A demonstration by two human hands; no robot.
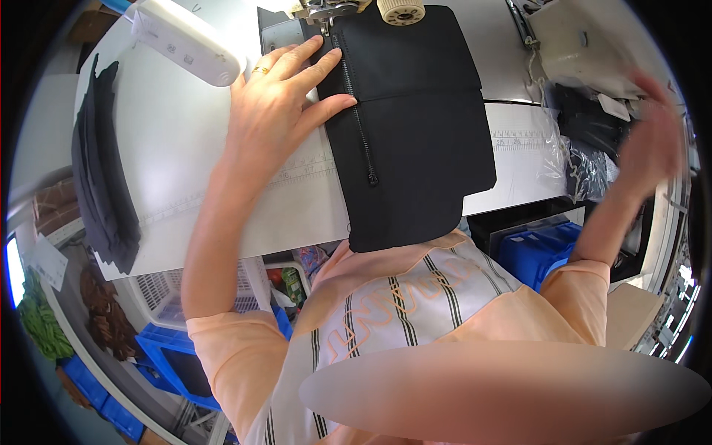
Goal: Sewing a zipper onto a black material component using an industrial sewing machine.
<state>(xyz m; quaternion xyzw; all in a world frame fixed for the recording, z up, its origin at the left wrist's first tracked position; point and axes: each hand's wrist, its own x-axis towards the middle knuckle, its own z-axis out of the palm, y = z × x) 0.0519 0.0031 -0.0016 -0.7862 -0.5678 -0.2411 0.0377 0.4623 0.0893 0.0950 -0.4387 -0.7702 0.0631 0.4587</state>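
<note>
Flat, spread left hand (278, 96) presses black fabric (415, 141) at zipper (359, 122), 12 o'clock; right hand (653, 144) blurred at 3 o'clock, grip unclear.

white sewing table (193, 148), black zippered fabric panel (423, 141), dark fabric stack (104, 185)

The right hand (653, 144) is motion-blurred to the right of the black fabric piece (411, 126), so its grip and whatever it touches cannot be told. The sewing machine (348, 9) above the fabric is cut off by the top edge. The fabric's lower end hangs past the tabletop (185, 141), partly hidden behind the person's shirt (400, 297).
</note>
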